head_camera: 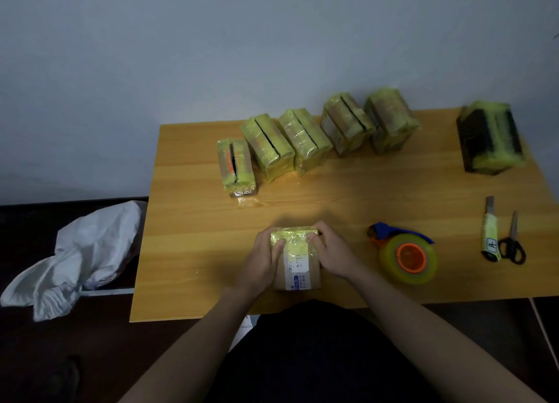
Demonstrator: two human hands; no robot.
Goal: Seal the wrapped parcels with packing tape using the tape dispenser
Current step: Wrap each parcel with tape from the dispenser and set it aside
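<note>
A small brown cardboard parcel (pixel 298 266) with yellowish tape over its far end sits near the front edge of the wooden table (pixel 348 197). My left hand (pixel 263 259) grips its left side, thumb on the taped top. My right hand (pixel 331 253) grips its right side, fingers curled over the far corner. The tape dispenser (pixel 403 251), blue-handled with an orange core and a clear yellowish roll, lies on the table to the right of my hands, untouched.
Several taped parcels (pixel 305 139) stand in a row along the back of the table, and a dark one (pixel 490 138) sits at the back right. A utility knife (pixel 490 230) and scissors (pixel 512 242) lie at the right. A white bag (pixel 81 257) lies left of the table.
</note>
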